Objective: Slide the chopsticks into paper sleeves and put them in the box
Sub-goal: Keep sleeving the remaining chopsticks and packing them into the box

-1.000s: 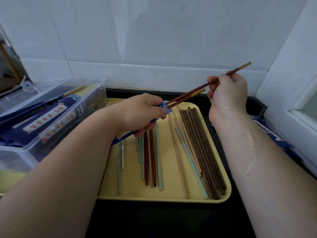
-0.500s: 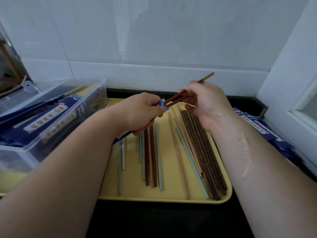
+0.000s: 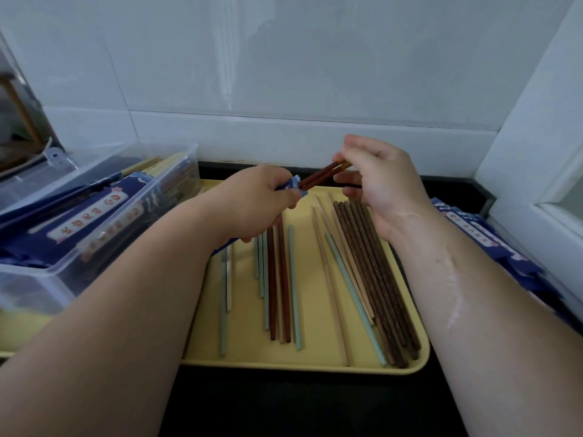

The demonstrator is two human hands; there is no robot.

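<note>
Your left hand (image 3: 262,203) grips the blue sleeve (image 3: 291,187) just behind its mouth, fingers curled round it, above the far end of the tray (image 3: 315,362); the sleeve's tail pokes out below the palm. Your right hand (image 3: 381,181) pinches the butt end of the red-brown pair (image 3: 321,175) between thumb and fingertips. The pair's tips are inside the sleeve, with only a short length bare between your hands.

Handling, as I judge it: the sticks are light, stiff and smooth, likely to slip or scissor apart under a loose pinch. Hold both together at the butt and push along their axis. The sleeve is thin paper and will probably buckle or tear at the mouth, so grip near it without crushing the channel.

Versus a second ago: the right hand was far out to the right with most of the pair bare — now it's close to the left, most of the length gone in. The left hand has barely moved.

The box (image 3: 94,247) sits left of the tray, sleeved pairs already inside; spare sleeves (image 3: 479,234) lie on the bench (image 3: 284,405) at right, loose sticks (image 3: 372,272) on the tray
</note>
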